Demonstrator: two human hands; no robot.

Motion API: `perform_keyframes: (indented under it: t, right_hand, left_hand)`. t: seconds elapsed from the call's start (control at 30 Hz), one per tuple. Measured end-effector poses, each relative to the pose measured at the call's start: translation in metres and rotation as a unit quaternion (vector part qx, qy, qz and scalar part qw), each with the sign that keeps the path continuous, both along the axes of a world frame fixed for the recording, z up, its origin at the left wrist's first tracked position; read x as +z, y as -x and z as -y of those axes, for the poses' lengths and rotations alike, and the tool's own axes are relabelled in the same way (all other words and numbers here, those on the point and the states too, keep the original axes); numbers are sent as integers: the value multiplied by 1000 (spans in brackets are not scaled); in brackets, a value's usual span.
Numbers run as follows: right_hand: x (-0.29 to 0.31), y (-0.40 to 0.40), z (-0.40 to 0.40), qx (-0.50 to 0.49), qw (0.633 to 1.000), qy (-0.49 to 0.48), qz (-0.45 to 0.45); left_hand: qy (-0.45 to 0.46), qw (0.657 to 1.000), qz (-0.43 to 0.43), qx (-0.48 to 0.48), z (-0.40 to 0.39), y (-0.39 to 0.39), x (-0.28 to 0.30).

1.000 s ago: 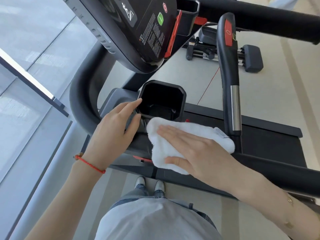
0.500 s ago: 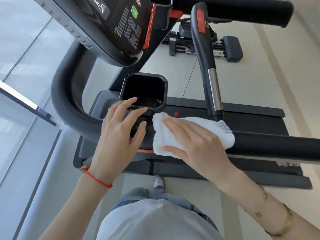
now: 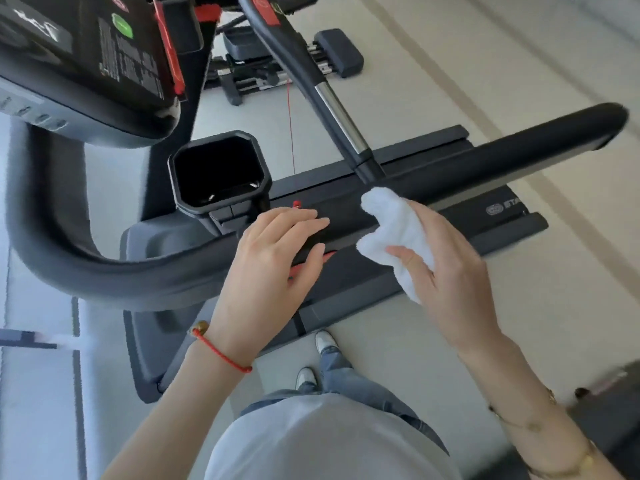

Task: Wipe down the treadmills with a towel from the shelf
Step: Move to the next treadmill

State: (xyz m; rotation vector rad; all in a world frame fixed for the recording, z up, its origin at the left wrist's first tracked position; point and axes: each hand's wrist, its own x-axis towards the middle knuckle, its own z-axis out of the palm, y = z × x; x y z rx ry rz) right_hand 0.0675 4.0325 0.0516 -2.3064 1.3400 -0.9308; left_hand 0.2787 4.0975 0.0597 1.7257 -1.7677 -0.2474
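Fingers [image 3: 412, 258] of the right hand [image 3: 450, 268] grip a bunched white towel [image 3: 391, 226].

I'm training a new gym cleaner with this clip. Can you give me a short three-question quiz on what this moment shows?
1. True or false: the white towel is held by the left hand.
2. Multiple choice: where do the left hand's fingers rest? A) inside the cup holder B) on the black handrail C) on the console
3. Short answer: what colour is the cord on the left wrist?

Key:
1. False; the right hand grips it.
2. B; they lie flat on the rail, just right of the cup holder.
3. Red.
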Motion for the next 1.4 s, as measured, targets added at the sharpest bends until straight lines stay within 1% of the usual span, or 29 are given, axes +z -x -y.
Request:
perform_keyframes:
  t: [0.1,0.2,0.3,0.53,0.73,0.87,1.0,1.23,1.4]
  right_hand:
    - [-7,22,-32,-73,995,-65,-27]
    - [-15,40,-60,-147,982,-119,-13]
    - [-23,54,-82,-205,967,-152,-2]
    - [-30,88,-110,-323,928,-184,34]
    - [-28,135,-115,-418,887,-186,62]
    - [-23,177,-113,-478,860,-164,77]
    - [-17,227,-111,-524,834,-157,80]
    - [-7,306,-114,-605,781,-142,67]
    - [-1,340,-119,-662,733,-133,80]
  left_hand:
    - [17,998,5,-60,2,9,-3]
    - [13,992,10,-124,6,22,-9]
    - [2,983,16,-184,13,37,-16]
    - [-37,951,16,-305,44,92,-28]
    - [-52,916,27,-397,80,166,-24]
    - [-60,888,17,-455,105,231,-19]
    - [-49,857,9,-513,124,304,-16]
    - [-35,800,-5,-599,141,418,-15]
    - [-41,745,7,-666,149,484,-18]
